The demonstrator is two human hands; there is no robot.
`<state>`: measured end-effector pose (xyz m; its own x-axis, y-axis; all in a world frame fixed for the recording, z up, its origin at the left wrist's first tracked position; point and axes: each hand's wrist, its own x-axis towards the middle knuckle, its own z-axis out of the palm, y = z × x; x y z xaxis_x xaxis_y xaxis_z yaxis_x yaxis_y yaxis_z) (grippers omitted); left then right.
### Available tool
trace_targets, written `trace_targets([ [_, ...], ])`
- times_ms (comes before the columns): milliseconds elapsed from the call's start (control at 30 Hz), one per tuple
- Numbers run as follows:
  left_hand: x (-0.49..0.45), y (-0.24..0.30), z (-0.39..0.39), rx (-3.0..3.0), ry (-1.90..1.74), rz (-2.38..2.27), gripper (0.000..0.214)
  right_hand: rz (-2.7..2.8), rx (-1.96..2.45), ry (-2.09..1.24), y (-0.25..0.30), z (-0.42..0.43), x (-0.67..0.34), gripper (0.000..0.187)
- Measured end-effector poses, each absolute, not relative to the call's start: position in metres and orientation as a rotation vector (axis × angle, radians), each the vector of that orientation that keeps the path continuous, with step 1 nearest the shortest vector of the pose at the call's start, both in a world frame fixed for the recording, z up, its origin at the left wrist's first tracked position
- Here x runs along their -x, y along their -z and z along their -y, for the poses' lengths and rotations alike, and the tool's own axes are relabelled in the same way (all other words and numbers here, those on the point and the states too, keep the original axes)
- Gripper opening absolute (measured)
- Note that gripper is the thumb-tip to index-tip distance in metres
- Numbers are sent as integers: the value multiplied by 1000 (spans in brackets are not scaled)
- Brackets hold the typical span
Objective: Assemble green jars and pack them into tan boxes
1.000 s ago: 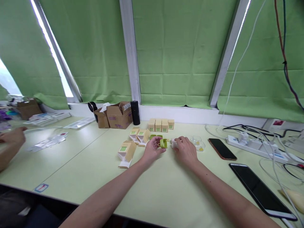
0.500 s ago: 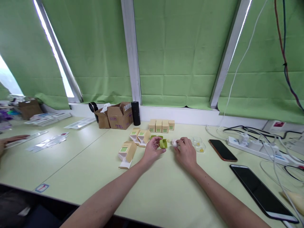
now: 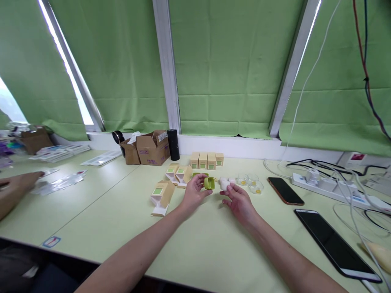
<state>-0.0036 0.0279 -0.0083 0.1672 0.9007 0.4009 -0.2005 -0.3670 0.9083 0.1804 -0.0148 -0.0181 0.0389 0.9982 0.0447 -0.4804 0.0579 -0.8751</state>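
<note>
My left hand (image 3: 194,192) is closed around a small olive-green square cup (image 3: 209,183), its opening turned toward me. To its right, my right hand (image 3: 240,202) pinches a small white rounded piece (image 3: 225,186) between thumb and fingers. Just behind it another white piece (image 3: 231,180) partly shows. Another green piece (image 3: 196,174) lies behind my left hand, mostly hidden. Several clear round cups (image 3: 255,187) with yellow bits inside stand beyond my right hand. Opened small tan boxes (image 3: 163,194) with green labels lie left of my left hand.
Closed tan boxes (image 3: 203,160) stand in a row at the back. Cardboard boxes (image 3: 152,148) and a black bottle (image 3: 173,145) are left of them. A phone (image 3: 285,191), a larger phone (image 3: 336,244) and a power strip (image 3: 330,187) lie right. Another person's arm (image 3: 18,187) reaches in at far left.
My right hand has turned palm-up more, showing the white piece it holds and the clear cups behind. My left hand keeps the green cup. The other person's arm has come further in.
</note>
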Motion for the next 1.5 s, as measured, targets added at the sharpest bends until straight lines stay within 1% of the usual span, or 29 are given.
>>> trace_targets([
  [300,3,10,-27,-1463,-1371,-735,56,889,773,-1339,10,22,-175,54],
  [700,2,6,-20,-1519,-1347,-759,54,947,753,-1253,4,26,-176,48],
  [867,2,5,-19,-1580,-1339,-771,51,980,848,-1188,8,19,-177,53],
  [1000,3,8,-22,-1635,-1348,-803,51,947,896,-1234,10,15,-179,58],
  [1200,6,11,-24,-1750,-1358,-872,49,882,796,-1362,8,15,-181,56],
  [1500,6,9,-18,-1862,-1310,-915,47,1022,907,-1178,7,15,-179,59],
])
